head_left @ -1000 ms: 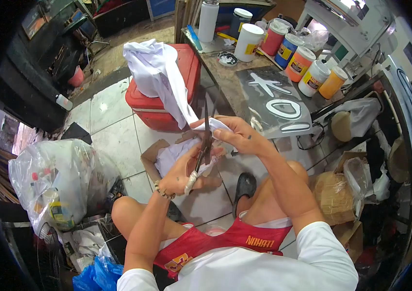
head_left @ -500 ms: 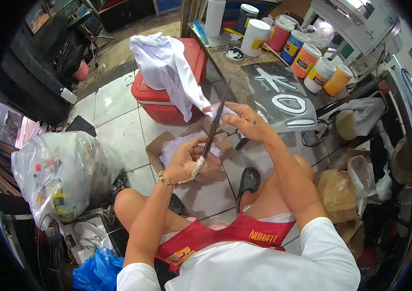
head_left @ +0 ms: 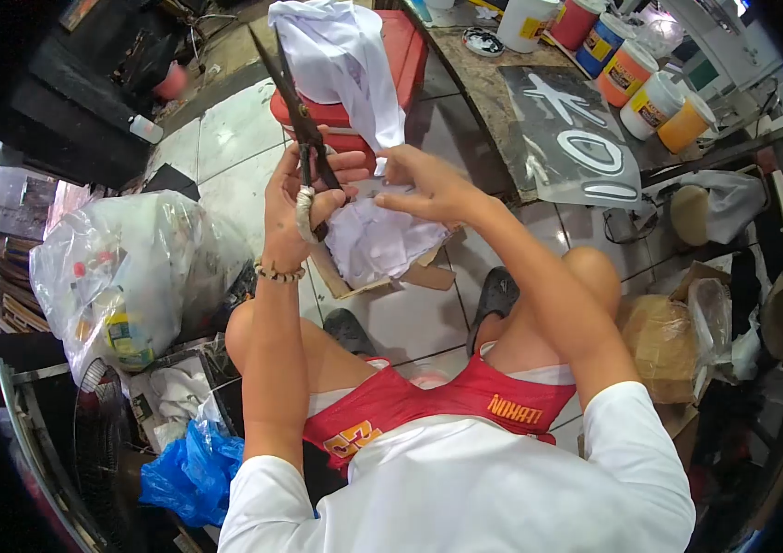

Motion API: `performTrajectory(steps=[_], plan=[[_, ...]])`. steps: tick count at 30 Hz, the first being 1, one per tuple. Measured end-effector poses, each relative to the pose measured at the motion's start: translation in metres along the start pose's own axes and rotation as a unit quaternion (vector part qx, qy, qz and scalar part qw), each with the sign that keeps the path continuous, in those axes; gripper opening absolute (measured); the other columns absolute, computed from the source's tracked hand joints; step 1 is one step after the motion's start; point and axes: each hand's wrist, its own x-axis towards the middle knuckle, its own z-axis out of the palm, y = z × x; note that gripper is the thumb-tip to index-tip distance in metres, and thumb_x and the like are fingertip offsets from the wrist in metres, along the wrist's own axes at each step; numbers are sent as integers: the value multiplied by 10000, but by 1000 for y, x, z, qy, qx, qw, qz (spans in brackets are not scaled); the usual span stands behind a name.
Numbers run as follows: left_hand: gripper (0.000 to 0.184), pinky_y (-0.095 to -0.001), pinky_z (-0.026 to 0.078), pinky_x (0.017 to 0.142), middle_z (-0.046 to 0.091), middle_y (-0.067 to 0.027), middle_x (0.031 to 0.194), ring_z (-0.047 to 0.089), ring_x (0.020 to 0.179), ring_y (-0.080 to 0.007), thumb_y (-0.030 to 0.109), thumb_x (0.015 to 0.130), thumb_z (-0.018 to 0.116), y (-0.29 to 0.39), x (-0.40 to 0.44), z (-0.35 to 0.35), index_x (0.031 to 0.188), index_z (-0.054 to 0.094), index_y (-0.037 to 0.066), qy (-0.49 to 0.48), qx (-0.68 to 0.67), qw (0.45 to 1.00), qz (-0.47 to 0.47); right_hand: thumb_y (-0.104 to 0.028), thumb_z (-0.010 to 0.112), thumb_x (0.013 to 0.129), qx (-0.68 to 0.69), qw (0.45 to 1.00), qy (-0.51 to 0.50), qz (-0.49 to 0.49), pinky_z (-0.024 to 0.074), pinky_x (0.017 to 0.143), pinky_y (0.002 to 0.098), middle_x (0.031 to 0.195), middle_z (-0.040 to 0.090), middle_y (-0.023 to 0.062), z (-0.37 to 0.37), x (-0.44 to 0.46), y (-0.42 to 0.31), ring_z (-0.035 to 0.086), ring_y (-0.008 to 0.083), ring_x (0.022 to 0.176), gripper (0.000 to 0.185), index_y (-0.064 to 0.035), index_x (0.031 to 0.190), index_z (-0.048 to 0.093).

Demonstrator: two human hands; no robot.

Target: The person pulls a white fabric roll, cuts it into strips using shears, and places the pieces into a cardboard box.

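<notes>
Head view: left hand (head_left: pixel 304 189) grips the scissors (head_left: pixel 297 109), fingers closed round the handles, palm half turned up; blades point up and away, slightly parted, and one handle is wrapped in whitish tape. Bracelet (head_left: pixel 279 272) on the left wrist. Right hand (head_left: pixel 428 187) just beside the lower end of the white cloth (head_left: pixel 341 60), index finger and thumb spread apart, other fingers hard to make out; cannot tell whether it pinches the cloth tip or only meets it. Cloth lies draped over the red cooler (head_left: pixel 405 60), its narrow end hanging down the near side toward the right hand, well clear of the blades. Below both hands, on the tiled floor (head_left: pixel 235 189), an open carton (head_left: pixel 430 277) holds a heap of white scraps (head_left: pixel 377 235). Carton sits between cooler and the person's feet, dark shoes (head_left: pixel 494 297) on. Red shorts (head_left: pixel 437 396), white shirt (head_left: pixel 465 479). To the right of the cooler, bench (head_left: pixel 479 78) with a dark sheet (head_left: pixel 548 138) painted in white letters, a row of paint jars (head_left: pixel 626 74) behind it, a loose lid (head_left: pixel 482 41) near the jars. Left side: clear bag (head_left: pixel 170 249) stuffed with containers, blue bag (head_left: pixel 193 470) nearer the person. Right side: brown bundle (head_left: pixel 659 346) beside the knee.
</notes>
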Motion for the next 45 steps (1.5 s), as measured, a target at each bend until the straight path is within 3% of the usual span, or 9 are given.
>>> performTrajectory(steps=[5,8,13,20,25,30,38,43,45], plan=[[772,-371,558,882,627,-239,1218,675,1037,-292,80,775,765,-2,-6,-6,1441,378,32,50,14,999,13,-286,782,832,58,991,63,98,496,814,345,1020,616,120,-9,4,-1,597,196,927,525,23,1148,499],[733,-342,549,876,665,-196,1157,674,1017,-246,-37,782,714,-8,-7,-7,1434,387,38,67,62,996,-1,-252,773,843,78,977,189,53,485,829,328,1027,623,110,-19,2,-3,598,174,917,502,-10,1148,455],[685,-284,551,749,702,-109,979,668,827,-144,-29,762,719,-16,-4,3,1390,446,6,73,222,971,-48,-96,708,885,67,963,250,68,463,756,257,981,637,75,-57,-16,-20,587,116,870,435,-61,1202,414],[567,-276,558,719,735,-112,863,697,773,-122,-3,768,705,-38,-6,20,1311,541,-8,7,427,904,-23,-10,615,903,94,952,291,24,461,796,279,950,662,76,-77,-23,-14,589,123,868,294,-35,1165,483],[585,-268,548,745,747,-105,899,685,780,-97,-3,744,695,-48,-10,27,1312,562,37,-18,445,895,-20,6,577,916,-27,960,277,17,499,839,305,1016,680,122,-82,-25,-29,647,173,931,230,-15,1141,533],[618,-277,549,774,733,-102,988,665,840,-94,-22,752,708,-57,-13,33,1343,531,18,-37,411,911,-12,-2,597,894,-72,952,298,7,499,844,335,1019,683,132,-86,-26,-31,659,219,940,221,-12,1112,564],[764,-292,555,819,688,-163,1073,666,964,-167,20,800,777,-41,-13,47,1430,347,-27,-91,96,984,-120,-25,586,904,-82,957,274,48,511,815,321,1003,681,127,-89,-29,-32,652,199,900,97,-6,982,640],[760,-296,572,776,689,-142,953,671,884,-153,-16,791,775,-44,-18,54,1426,358,-13,-79,113,983,-122,-7,561,908,272,932,211,116,534,809,265,1081,681,81,-72,-23,-42,641,130,952,188,-1,1057,675],[838,-294,586,727,700,-140,930,677,827,-149,-19,787,784,-47,-20,59,1481,318,49,-66,136,985,-80,-5,561,905,284,928,206,127,532,816,263,1094,680,83,-66,-22,-40,640,127,964,206,9,1076,675]])
